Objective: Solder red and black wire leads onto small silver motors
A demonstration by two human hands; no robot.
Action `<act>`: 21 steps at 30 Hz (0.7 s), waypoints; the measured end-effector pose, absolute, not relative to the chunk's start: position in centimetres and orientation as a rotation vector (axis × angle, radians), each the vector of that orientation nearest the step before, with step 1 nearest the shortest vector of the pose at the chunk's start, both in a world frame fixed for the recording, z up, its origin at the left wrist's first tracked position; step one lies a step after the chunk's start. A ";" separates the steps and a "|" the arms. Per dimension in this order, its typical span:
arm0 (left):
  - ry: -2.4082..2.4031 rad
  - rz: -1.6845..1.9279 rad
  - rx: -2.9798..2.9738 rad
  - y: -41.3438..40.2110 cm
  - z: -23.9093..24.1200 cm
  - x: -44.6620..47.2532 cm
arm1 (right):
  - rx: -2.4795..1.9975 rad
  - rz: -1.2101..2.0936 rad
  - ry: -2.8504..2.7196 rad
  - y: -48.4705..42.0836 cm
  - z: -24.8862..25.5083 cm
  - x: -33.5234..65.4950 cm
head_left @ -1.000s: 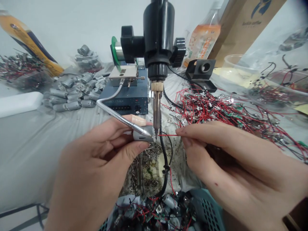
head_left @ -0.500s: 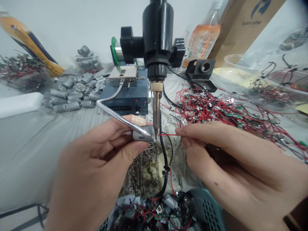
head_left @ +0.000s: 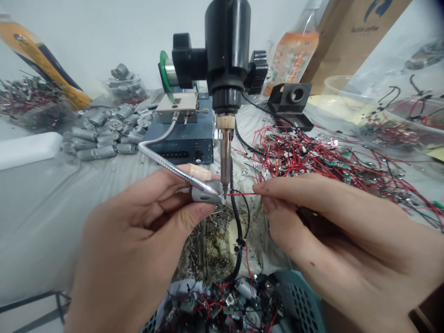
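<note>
My left hand [head_left: 138, 236] pinches a small silver motor [head_left: 204, 196] between thumb and fingers, its end held at the tip of the fixed soldering iron [head_left: 225, 152]. My right hand [head_left: 333, 236] pinches a thin red wire [head_left: 243, 194] and holds its bare end against the same spot under the iron's tip. A flexible metal feed tube [head_left: 166, 164] curves down from the blue solder-feeder box [head_left: 183, 138] and ends right beside the iron's tip.
A heap of red-wired parts [head_left: 312, 157] lies at the right. Silver motors [head_left: 104, 134] are piled at the back left. A teal basket [head_left: 298, 305] of wired motors sits at the near edge. Solder debris [head_left: 211, 245] lies below the iron. A cardboard box [head_left: 350, 37] and a bottle [head_left: 294, 51] stand behind.
</note>
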State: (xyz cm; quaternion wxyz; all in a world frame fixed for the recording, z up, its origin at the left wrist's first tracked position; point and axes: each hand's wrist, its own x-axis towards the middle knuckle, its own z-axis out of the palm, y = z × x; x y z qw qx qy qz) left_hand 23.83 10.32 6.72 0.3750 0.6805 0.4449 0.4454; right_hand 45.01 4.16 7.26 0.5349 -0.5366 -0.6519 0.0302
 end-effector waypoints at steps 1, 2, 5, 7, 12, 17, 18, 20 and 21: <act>1.136 1.140 1.738 10.3 6.7 23.8 | -1.269 0.066 -1.556 4.2 7.2 45.0; 1.137 1.144 1.734 10.3 6.7 23.7 | -1.265 0.066 -1.558 4.2 7.2 45.0; 1.138 1.151 1.726 10.3 6.6 23.6 | -1.278 0.054 -1.571 4.2 7.2 45.0; 1.138 1.147 1.739 10.3 6.6 23.6 | -1.279 0.022 -1.572 4.1 7.3 45.0; 1.156 1.151 1.791 10.4 6.5 23.6 | -1.283 -0.040 -1.587 4.0 7.3 44.9; 1.189 1.130 1.817 10.6 6.4 23.6 | -1.297 -0.054 -1.592 4.0 7.3 45.0; 1.195 1.127 1.820 10.6 6.4 23.6 | -1.296 -0.054 -1.586 4.0 7.2 45.1; 1.193 1.138 1.822 10.5 6.4 23.4 | -1.291 -0.043 -1.581 4.0 7.1 45.1; 1.195 1.135 1.818 10.4 6.4 23.3 | -1.290 -0.035 -1.581 4.0 7.1 45.1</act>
